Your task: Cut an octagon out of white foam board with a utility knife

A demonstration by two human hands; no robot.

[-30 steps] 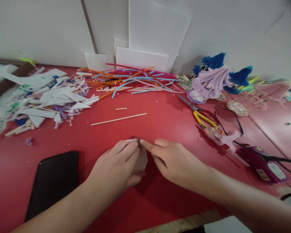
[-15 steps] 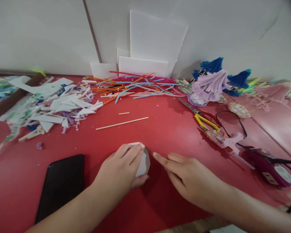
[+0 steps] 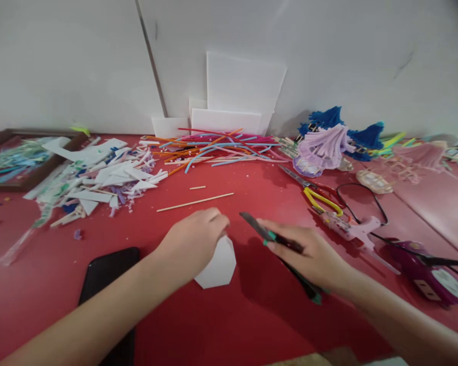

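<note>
My left hand (image 3: 198, 239) is over the upper left part of a small white foam-board piece (image 3: 218, 267) with several straight edges. Its fingers are curled in a pinch near the piece's top edge; what they hold, if anything, is hidden. My right hand (image 3: 305, 251) is closed around a knife (image 3: 265, 231) with a dark blade and green trim. The blade points up and left, apart from the foam piece. A thin wooden stick (image 3: 194, 202) and a shorter one (image 3: 197, 187) lie beyond my hands on the red table (image 3: 229, 325).
A black phone (image 3: 109, 274) lies beside my left forearm. White scraps (image 3: 114, 173) are heaped at left, coloured pipe cleaners (image 3: 221, 147) at the back. On the right are pliers (image 3: 320, 198), a pink glue gun (image 3: 354, 229), a purple power strip (image 3: 423, 274) and small umbrella-like crafts (image 3: 324, 147).
The knife has come away from the foam piece's edge and is lifted, showing its blade and handle. My left hand's fingers have drawn up and curled, uncovering more of the piece. The view has shifted slightly.
</note>
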